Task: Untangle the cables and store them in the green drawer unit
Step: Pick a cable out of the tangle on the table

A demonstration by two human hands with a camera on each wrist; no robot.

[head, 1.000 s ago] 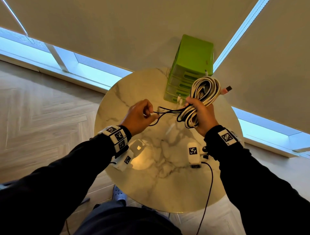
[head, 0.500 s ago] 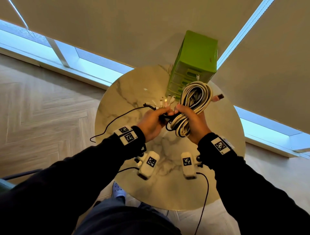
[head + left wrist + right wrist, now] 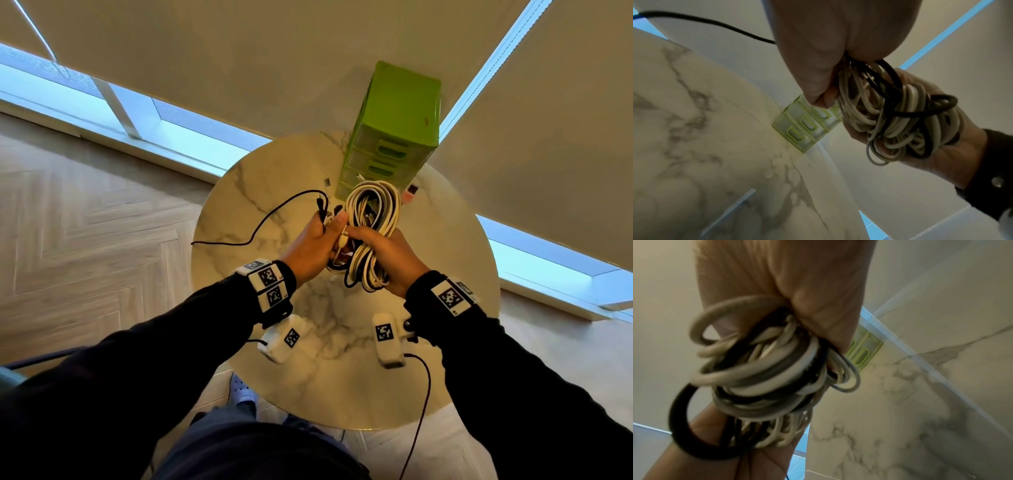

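Observation:
A tangled bundle of white, grey and black cables (image 3: 371, 219) (image 3: 898, 123) (image 3: 766, 378) is held above the round marble table (image 3: 239, 192). My right hand (image 3: 383, 253) grips the bundle around its middle. My left hand (image 3: 318, 240) is pressed against the bundle's left side and pinches a thin black cable (image 3: 270, 216) (image 3: 701, 21), whose loose length trails left over the table. The green drawer unit (image 3: 397, 126) (image 3: 805, 126) (image 3: 863, 352) stands at the table's far edge, just beyond the bundle, with its drawers closed.
A small dark item (image 3: 327, 181) lies on the table left of the drawer unit. A pinkish plug (image 3: 411, 192) sticks out right of the bundle. Window blinds rise behind the table. Wooden floor (image 3: 85, 222) lies to the left, and a shoe (image 3: 243, 390) shows under the table's near edge.
My left hand came back from the left to the bundle and now touches it. The freed black cable end swung out and lies to the left. The bundle has dropped slightly lower.

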